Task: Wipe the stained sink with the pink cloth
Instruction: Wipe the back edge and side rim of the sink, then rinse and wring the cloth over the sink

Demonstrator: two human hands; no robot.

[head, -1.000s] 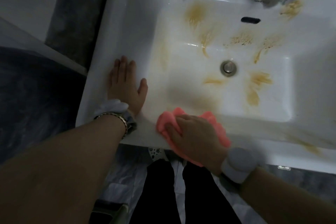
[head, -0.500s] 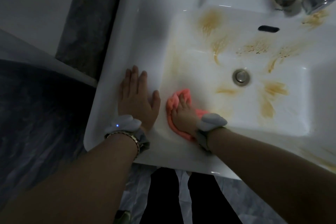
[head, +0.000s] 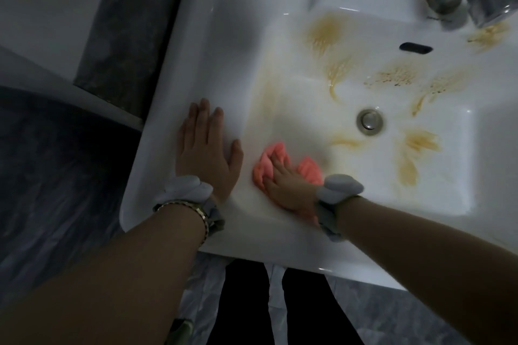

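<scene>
Pressing the pink cloth [head: 266, 166] flat under my right hand [head: 288, 185], fingers spread over it rather than curled, I have it low on the near-left wall of the white sink [head: 224, 36] basin. My left hand [head: 206, 154] lies open, palm down on the rim, holding nothing. The cloth looks soft, light and bunched, a salmon-pink wad showing either side of my fingers; I judge it will fold and slide easily on wet porcelain, so a broad palm press over its middle suits it better than a pinch. Yellow-brown stains [head: 325, 32] streak the far wall and ring the drain [head: 370, 119], untouched
</scene>
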